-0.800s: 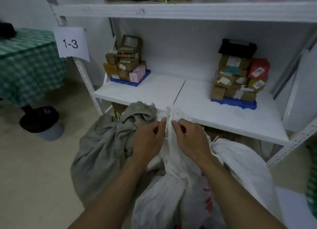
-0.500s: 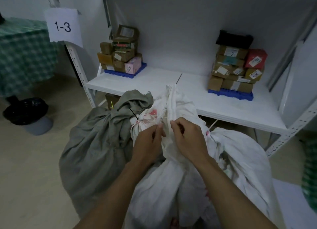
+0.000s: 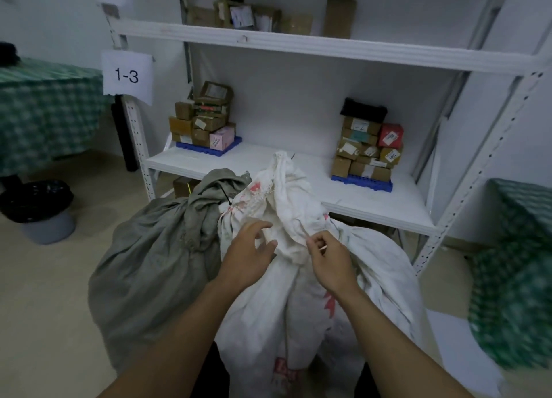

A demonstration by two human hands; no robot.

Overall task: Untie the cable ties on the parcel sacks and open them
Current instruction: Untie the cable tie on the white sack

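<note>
1. A person's two hands work at the gathered neck of a white parcel sack that stands on the floor before a white shelf; the neck rises upright between the hands, its long axis running away from the camera toward the shelf.
2. The left hand rests against the neck's left side, fingers loosely spread and gripping nothing.
3. The right hand sits just right of the neck, fingers curled in a pinch on a thin pale strip — probably the cable tie, though it is too small to be sure.
4. A grey sack leans against the white one's left side, its neck bound with a dark tie — nearer the left hand.
</note>
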